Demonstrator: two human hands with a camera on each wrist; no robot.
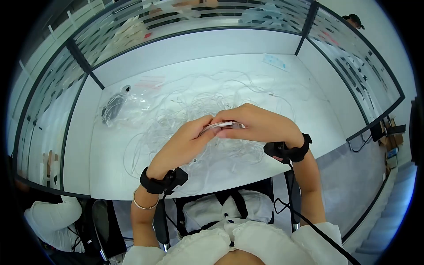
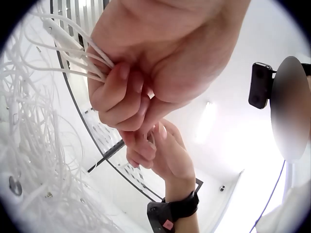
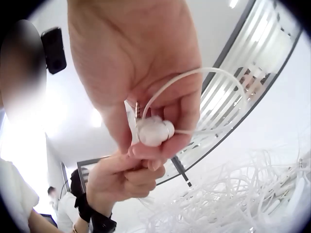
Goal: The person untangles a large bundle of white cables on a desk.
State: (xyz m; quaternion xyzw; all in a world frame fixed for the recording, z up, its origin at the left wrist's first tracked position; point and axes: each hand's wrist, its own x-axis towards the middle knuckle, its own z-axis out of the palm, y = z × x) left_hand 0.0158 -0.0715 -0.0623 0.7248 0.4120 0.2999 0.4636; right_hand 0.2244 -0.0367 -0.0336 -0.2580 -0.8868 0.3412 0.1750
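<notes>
Both hands meet above the table, holding a bundled pair of white wired earphones. My left hand grips the thin white cords, which trail out past its curled fingers in the left wrist view. In the right wrist view, my right hand holds the rounded white earbuds in its curled fingers, with a silver plug beside them and a loop of cord sticking out. The two hands' fingertips touch. Below them spreads a large tangle of white cables.
On the left of the white table lies a clear plastic bag beside a dark grey object. A pale blue packet lies at the back right. Low white partitions topped with striped glass enclose the table.
</notes>
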